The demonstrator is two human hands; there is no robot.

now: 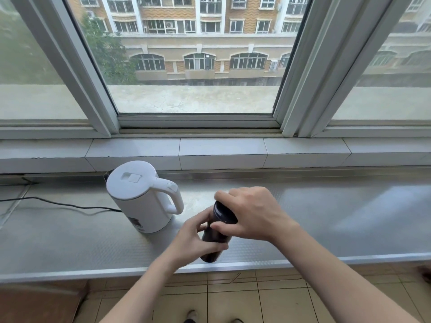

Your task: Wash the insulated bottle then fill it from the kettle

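A dark insulated bottle (213, 238) is held tilted above the front of a metal counter (326, 229). My left hand (193, 243) wraps around its lower body. My right hand (251, 213) grips the dark cap at its top end. A white electric kettle (140, 197) stands on its base just left of the bottle, lid closed, handle pointing toward my hands.
The kettle's black cord (58, 205) runs left across the counter. A tiled window sill (221, 150) and large window lie behind. Tiled floor (268, 299) and my feet show below the counter's front edge.
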